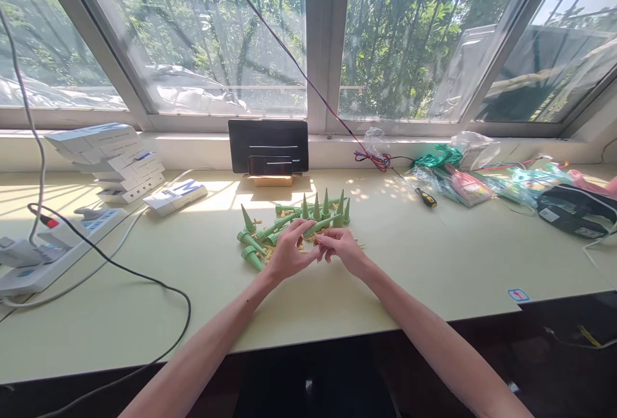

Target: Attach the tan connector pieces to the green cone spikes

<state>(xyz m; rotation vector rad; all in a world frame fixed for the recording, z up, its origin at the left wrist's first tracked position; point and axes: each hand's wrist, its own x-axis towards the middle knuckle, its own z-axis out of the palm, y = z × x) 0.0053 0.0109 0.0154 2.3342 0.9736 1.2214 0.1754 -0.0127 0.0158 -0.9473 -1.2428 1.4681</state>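
Note:
Over a cluster of green plastic cone spikes, both my hands meet at the middle of the table. My left hand is closed around one green cone spike, which lies tilted with its narrow tip to the right. Close against it, my right hand has its fingertips pinched together near a small yellowish piece; whether they grip it is hard to make out. Several spikes stand upright behind the hands, such as this green cone. Others lie on their sides to the left, like this green spike, among small yellow pieces.
A black tablet leans on a stand behind the cones. White boxes are stacked at left, near a power strip and a black cable. To the right are a screwdriver, plastic bags and a black case.

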